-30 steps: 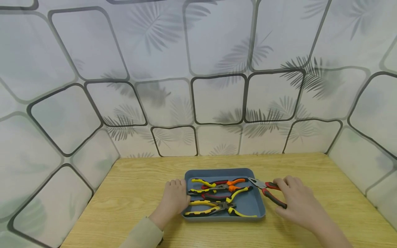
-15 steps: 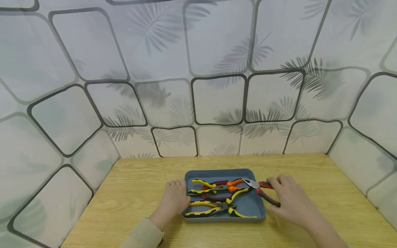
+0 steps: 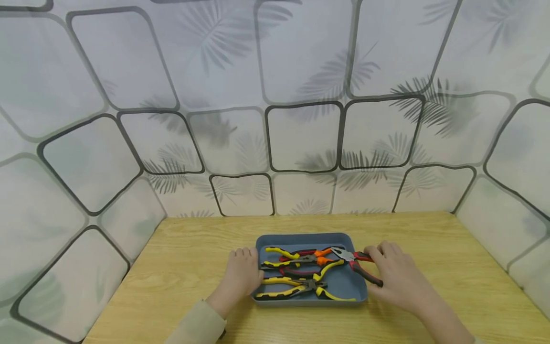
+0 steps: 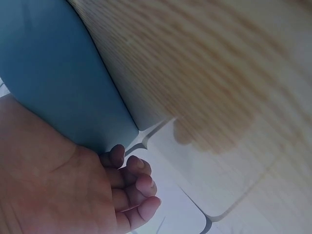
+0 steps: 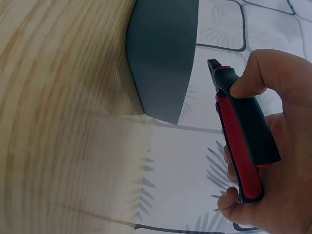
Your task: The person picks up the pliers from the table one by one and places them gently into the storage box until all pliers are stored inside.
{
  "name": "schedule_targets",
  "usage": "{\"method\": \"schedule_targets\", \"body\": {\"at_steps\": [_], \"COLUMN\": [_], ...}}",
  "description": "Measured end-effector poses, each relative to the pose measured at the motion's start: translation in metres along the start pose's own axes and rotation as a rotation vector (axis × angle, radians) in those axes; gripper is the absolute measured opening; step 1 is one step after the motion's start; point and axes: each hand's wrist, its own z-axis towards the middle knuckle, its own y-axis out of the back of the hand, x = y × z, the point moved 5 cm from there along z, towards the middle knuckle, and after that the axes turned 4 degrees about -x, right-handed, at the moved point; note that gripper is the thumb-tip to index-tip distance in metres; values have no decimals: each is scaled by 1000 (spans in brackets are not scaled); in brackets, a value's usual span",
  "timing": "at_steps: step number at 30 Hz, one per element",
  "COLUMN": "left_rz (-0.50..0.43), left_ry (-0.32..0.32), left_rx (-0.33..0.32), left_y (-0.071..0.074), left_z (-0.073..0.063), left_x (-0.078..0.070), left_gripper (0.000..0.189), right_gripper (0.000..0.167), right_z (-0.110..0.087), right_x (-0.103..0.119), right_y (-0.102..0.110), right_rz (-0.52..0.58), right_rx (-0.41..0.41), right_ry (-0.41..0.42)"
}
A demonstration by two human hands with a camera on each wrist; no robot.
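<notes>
A blue-grey tray holds several pliers. My left hand grips the tray's left side, thumb over the rim; in the left wrist view its fingers curl loosely outside the tray wall. My right hand holds red-and-black combination pliers by the handles, their metal head reaching over the tray's right rim. The handles stand spread, thumb on one of them in the right wrist view. Inside the tray, yellow-and-black pliers lie at the front. Pliers with orange handles lie behind, overlapped by the held head.
The tray stands on a wood-grain table. Pale fabric walls with a dark grid and leaf pattern rise behind the table and on both sides. More yellow and red handles overlap one another in the tray's back left.
My right hand has moved left with the red-and-black pliers, so their head now reaches further over the tray. The left hand and the tray stay where they were.
</notes>
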Motion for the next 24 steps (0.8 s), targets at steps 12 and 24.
{"method": "schedule_targets", "body": {"at_steps": [12, 24], "left_rz": [12, 7], "left_ry": [-5, 1], "left_rx": [3, 1], "left_y": [-1, -1], "left_z": [0, 1], "left_x": [0, 0], "left_gripper": [46, 46], "right_gripper": [62, 64], "right_z": [2, 5], "right_x": [5, 9], "right_y": [-4, -9], "right_rz": [24, 20], "right_rx": [7, 15], "right_ry": [25, 43]}}
